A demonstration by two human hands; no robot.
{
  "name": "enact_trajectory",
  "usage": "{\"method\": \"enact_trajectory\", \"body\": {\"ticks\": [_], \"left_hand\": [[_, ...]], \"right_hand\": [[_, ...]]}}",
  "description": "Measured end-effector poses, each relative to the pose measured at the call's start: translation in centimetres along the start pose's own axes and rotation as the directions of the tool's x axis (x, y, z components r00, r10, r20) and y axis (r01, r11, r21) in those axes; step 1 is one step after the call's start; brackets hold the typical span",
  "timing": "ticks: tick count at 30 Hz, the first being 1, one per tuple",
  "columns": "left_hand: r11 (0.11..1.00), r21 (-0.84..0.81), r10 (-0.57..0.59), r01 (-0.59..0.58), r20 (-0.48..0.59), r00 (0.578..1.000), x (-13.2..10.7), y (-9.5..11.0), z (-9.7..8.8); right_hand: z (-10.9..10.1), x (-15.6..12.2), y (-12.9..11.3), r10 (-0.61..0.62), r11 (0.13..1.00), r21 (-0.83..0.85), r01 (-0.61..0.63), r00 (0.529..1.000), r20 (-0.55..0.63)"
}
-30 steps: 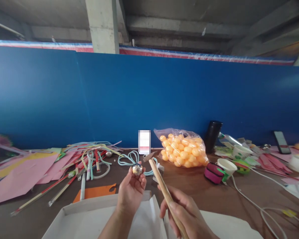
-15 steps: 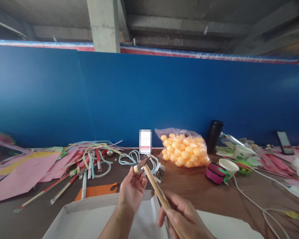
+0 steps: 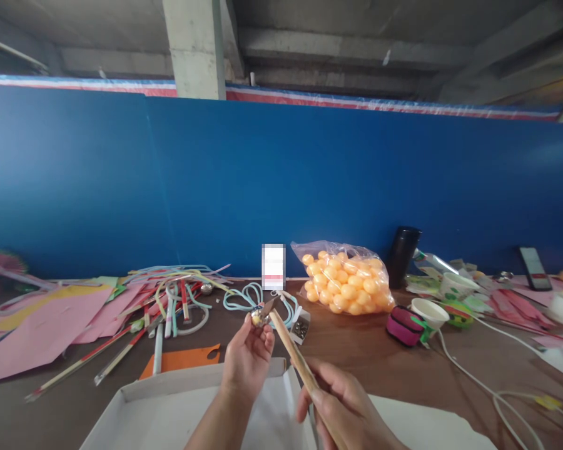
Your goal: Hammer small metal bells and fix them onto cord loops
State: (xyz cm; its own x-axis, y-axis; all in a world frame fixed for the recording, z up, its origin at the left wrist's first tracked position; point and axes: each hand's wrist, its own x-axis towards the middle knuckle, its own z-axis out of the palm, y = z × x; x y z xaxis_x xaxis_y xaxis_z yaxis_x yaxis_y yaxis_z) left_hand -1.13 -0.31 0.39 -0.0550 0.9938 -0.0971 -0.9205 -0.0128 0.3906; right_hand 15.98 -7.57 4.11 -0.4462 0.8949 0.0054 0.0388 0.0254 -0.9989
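Pinched in the fingertips of my left hand (image 3: 248,355) is a small shiny silver ball (image 3: 258,317) with yellowish reflections, held over the white box. My right hand (image 3: 340,403) wraps around the wooden handle of a hammer (image 3: 293,357), which slants up to the left. Its dark, tapered head (image 3: 268,306) is close against the ball; whether they touch I cannot tell. Below both hands lies a shallow white cardboard box (image 3: 169,400). Just beyond them is a small white box (image 3: 301,326) holding small dark metal pieces.
Pale blue tubing (image 3: 246,296) lies behind my hands. A clear bag of orange balls (image 3: 347,284), a black bottle (image 3: 405,256) and a purple pouch (image 3: 405,326) stand right. Pink paper (image 3: 51,328), wrapped sticks and an orange sheet (image 3: 182,360) spread left. A blue partition (image 3: 281,175) bounds the back.
My left hand has shifted very slightly left with the silver ball. The hammer and my right hand are nearly where they were.
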Motion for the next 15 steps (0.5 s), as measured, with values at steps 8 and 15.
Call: {"method": "enact_trajectory", "body": {"ticks": [8, 15], "left_hand": [[1.0, 0.027, 0.012, -0.011, -0.001, 1.0, 0.1, -0.1, 0.1], [1.0, 0.025, 0.004, -0.002, -0.049, 0.999, 0.0, 0.0, 0.1]], "right_hand": [[0.0, 0.1, 0.2, 0.007, 1.0, -0.02, -0.007, 1.0, 0.0], [-0.1, 0.4, 1.0, -0.001, 1.0, -0.027, 0.0, 0.999, -0.047]]}}
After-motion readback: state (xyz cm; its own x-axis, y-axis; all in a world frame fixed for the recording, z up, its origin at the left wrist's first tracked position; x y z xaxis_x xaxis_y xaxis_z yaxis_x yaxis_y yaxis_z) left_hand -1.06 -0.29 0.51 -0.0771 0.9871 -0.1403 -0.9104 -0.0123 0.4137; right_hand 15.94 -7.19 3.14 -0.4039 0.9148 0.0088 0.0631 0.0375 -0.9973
